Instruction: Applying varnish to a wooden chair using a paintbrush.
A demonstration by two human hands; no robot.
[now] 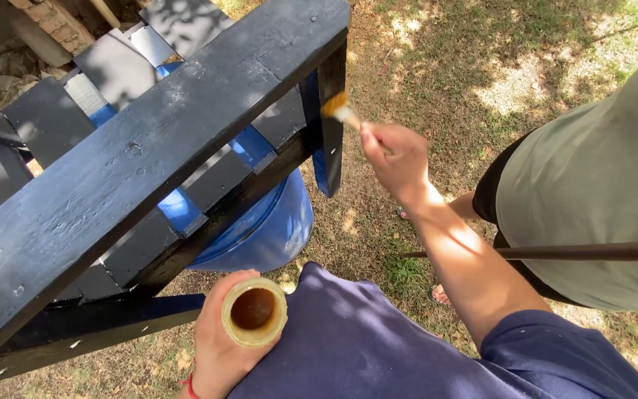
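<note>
Landmark: I place everything against the black-painted wooden pallet [134,159], which stands tilted over a blue plastic drum [267,229].
Right hand: my right hand [394,157] is just off the pallet's right end, fingers closed on a small paintbrush [340,111].
Brush position: its bristles touch the short upright block [329,118] at the pallet's right end; the handle is mostly hidden in my fist, so I cannot see its length.
Brush handling: I judge it light and stiff in the handle, soft at the tip, possibly slick where paint has run; the best hold looks to be well back on the handle, clear of the bristles.
Left hand: my left hand [219,347] sits below the pallet's lower edge, wrapped around a pale cylindrical cup [254,312].
Cup handling: open-topped, upright, with dark liquid inside, I think; light but spillable, so it wants a grip around the wall and a level carry.
Pallet handling: rigid and heavy by my judgement, surface perhaps wet.
Bystander: another person in a green shirt [592,185] stands right of the pallet, with a thin dark rod [540,252] crossing in front.
Count: one brush, one cup, one pallet, one drum, one rod.
</note>
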